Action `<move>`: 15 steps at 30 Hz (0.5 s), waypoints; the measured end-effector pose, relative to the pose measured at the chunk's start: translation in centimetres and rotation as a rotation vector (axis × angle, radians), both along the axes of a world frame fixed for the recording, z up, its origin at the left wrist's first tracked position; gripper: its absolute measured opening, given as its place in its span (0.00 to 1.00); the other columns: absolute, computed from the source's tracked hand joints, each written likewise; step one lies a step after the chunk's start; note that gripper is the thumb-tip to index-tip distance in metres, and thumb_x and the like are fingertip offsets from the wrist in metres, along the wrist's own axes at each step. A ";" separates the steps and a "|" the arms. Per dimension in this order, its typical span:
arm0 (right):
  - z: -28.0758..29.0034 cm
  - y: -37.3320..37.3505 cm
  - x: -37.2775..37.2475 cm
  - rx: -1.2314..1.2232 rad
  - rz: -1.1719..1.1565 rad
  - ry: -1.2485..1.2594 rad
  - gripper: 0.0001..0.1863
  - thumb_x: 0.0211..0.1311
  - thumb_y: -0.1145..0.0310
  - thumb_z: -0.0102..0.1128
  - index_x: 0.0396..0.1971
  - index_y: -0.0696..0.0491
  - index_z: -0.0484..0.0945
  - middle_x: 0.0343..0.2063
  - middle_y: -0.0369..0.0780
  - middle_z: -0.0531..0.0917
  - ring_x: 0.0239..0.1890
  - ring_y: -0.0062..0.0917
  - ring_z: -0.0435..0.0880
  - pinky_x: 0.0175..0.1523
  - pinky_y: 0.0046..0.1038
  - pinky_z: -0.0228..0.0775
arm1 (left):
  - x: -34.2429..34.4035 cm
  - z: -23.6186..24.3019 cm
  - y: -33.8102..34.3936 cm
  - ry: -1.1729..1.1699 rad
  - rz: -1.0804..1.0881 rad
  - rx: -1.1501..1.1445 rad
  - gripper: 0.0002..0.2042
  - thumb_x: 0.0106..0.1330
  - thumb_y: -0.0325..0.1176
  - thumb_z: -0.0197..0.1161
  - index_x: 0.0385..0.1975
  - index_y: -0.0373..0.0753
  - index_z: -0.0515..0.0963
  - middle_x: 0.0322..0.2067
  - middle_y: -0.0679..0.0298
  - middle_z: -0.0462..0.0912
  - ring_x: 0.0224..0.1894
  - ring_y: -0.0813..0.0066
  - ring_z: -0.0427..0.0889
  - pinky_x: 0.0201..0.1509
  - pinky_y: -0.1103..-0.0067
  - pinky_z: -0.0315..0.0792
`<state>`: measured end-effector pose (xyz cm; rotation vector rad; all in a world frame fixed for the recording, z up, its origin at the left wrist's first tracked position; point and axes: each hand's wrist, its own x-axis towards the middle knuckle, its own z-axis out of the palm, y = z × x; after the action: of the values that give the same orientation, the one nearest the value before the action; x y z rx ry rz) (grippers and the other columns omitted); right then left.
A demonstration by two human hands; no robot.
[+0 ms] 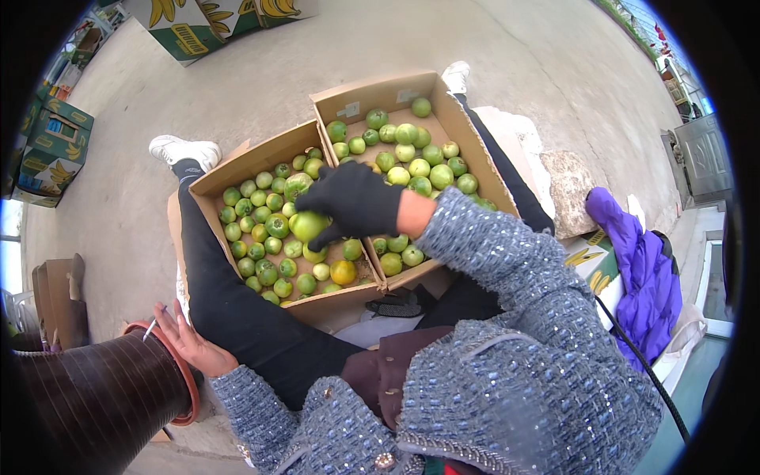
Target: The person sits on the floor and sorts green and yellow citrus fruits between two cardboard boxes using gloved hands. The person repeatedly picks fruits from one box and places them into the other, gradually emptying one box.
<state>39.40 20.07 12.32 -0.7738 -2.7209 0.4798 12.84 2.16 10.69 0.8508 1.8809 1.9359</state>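
Note:
My right hand (352,202), in a black glove, is over the left cardboard box (265,150), its fingers curled round a large green tomato (309,226). Many small green tomatoes fill that box, and an orange one (343,272) lies near its front corner. Touching it on the right is another cardboard box (483,150) with more green tomatoes (406,133), partly hidden by my hand and forearm. My bare left hand (194,344) is beside the rim of a brown ribbed pot (103,392). Between its fingers is a thin white stick (149,329) that looks like a cigarette.
My legs flank the boxes. Printed banana cartons stand at the far left (59,146) and back (190,28). On the right are a rough stone block (568,194) and a purple jacket (637,269) draped near another carton. A black cord (649,368) hangs at right.

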 end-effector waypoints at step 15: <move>-2.9 -2.2 -4.2 -0.325 -0.249 0.407 0.19 0.58 0.49 0.54 0.27 0.49 0.83 0.23 0.45 0.82 0.28 0.39 0.81 0.36 0.39 0.71 | -0.7 -0.5 -0.4 0.034 -0.003 -0.018 0.23 0.68 0.26 0.42 0.64 0.31 0.54 0.63 0.54 0.57 0.63 0.60 0.63 0.68 0.70 0.52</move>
<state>35.17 17.83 9.44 -0.9582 -2.1648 0.9214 12.15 1.72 10.15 0.8856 1.9122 1.9118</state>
